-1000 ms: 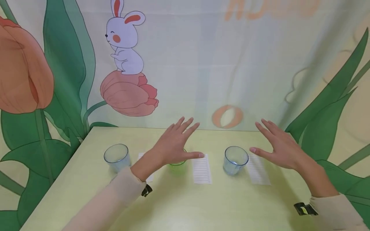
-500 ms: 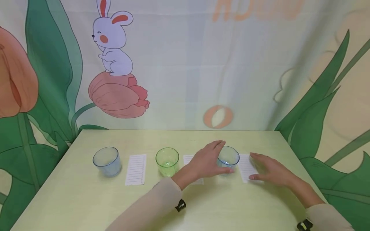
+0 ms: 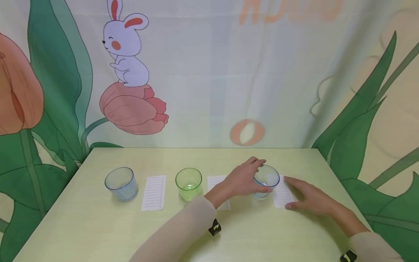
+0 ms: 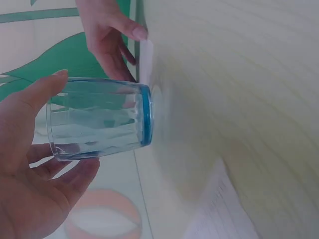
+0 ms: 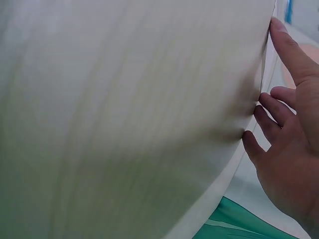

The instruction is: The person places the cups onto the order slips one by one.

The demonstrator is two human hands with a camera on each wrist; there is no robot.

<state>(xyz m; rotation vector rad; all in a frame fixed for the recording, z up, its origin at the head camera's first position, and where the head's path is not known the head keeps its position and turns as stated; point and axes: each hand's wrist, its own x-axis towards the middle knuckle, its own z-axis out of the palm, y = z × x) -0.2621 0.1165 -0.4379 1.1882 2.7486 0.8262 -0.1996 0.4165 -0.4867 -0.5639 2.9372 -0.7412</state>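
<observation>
My left hand holds a clear blue-tinted drinking glass near its rim, thumb on the near side and fingers on the far side. In the left wrist view the glass shows its darker blue base close over the table, beside its reflection. To its right lies a lined paper slip, which the glass partly overlaps in the head view. My right hand rests at that slip's right edge, thumb and fingers spread apart. In the right wrist view the right hand has its fingertips down at the table surface.
A green glass and another blue glass stand to the left on the pale yellow table. One lined slip lies between them; another slip is partly under my left forearm. A printed curtain hangs behind.
Both hands came down from above the table. My left hand moved right, took hold of the right-hand blue glass and shifted it slightly right. My right hand lowered to the slip's edge.
</observation>
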